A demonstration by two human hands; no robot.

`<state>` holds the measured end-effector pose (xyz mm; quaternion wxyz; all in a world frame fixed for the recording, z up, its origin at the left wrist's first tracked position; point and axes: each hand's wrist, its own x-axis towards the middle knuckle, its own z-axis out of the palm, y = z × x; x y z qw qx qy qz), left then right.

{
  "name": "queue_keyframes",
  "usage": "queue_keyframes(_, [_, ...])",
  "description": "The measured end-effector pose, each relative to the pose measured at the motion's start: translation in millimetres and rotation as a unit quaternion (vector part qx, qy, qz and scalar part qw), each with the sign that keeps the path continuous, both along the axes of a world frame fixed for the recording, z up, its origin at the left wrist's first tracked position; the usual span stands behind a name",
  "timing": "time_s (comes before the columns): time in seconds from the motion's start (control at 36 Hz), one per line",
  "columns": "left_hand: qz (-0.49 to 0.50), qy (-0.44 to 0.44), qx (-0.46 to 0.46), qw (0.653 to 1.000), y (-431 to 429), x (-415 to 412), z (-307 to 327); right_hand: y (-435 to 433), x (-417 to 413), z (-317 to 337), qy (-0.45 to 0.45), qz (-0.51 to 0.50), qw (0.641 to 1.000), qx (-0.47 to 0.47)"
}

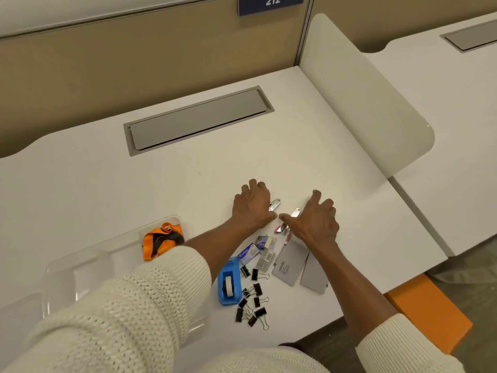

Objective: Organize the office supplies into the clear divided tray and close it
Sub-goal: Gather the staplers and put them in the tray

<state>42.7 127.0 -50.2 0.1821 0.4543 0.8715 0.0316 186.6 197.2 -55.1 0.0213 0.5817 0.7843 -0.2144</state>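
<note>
Your left hand and right hand lie palm down side by side on the desk, thumbs almost meeting, fingers bent downward. A metal piece pokes out beside your left palm and a second metal piece pokes out by your right thumb. I cannot tell whether either hand actually has hold of one.

A small pink stapler lies just nearer you than the thumbs. The clear divided tray sits well off to the left of your left hand, partly under that sleeve, with an orange lanyard in its far compartment.

Watch three things:
- If you scoop with loose fingers, the slick metal could slip out on the way across.
- Your left sleeve may drag over the tray and shove it.
- Between your forearms, the binder clips and blue tape dispenser lie close to the near edge, so a careless sweep back could knock them off.
</note>
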Motion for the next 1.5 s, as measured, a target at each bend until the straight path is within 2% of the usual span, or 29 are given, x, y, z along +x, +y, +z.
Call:
queue_keyframes(0.11, [-0.008,-0.013,-0.004,1.0,1.4,-0.4,-2.9,-4.2,0.7,-1.5,-0.011,-0.008,0.999,-0.03])
queue_keyframes(0.31, [-0.036,-0.017,0.01,0.999,-3.5,-6.1,-10.6,-6.2,-10.8,-1.5,0.037,-0.027,0.995,-0.084])
queue_keyframes(0.5, [-0.026,-0.029,0.009,0.999,-11.4,-14.9,-7.3,-8.2,-23.3,-0.5,0.049,-0.007,0.996,-0.079])
queue_keyframes(0.64, [0.04,-0.086,0.016,0.995,-15.2,-26.2,2.9,-11.1,-31.2,0.4,0.065,0.005,0.997,-0.051])
queue_keyframes(0.83, [0.169,-0.233,0.087,0.954,-24.4,-41.8,17.0,-3.6,-46.3,11.2,0.135,-0.047,0.984,-0.108])
queue_keyframes(0.97, [0.222,-0.349,0.138,0.9,-44.1,-46.2,24.7,1.3,-44.5,16.2,0.235,-0.119,0.935,-0.238])
queue_keyframes(1.06, [0.247,-0.384,0.165,0.874,-57.7,-44.6,30.8,2.8,-43.8,21.9,0.267,-0.134,0.906,-0.299])
queue_keyframes(1.19, [0.272,-0.382,0.206,0.859,-91.0,-41.9,44.5,-5.6,-47.2,43.6,0.293,-0.111,0.879,-0.359])
queue_keyframes(1.33, [0.324,-0.354,0.247,0.842,-140.1,-45.1,62.7,-30.9,-62.6,69.8,0.301,-0.041,0.87,-0.387])
queue_keyframes(1.5, [0.392,-0.258,0.271,0.84,-213.6,-53.9,80.3,-84.8,-90.6,95.2,0.291,0.04,0.852,-0.434])
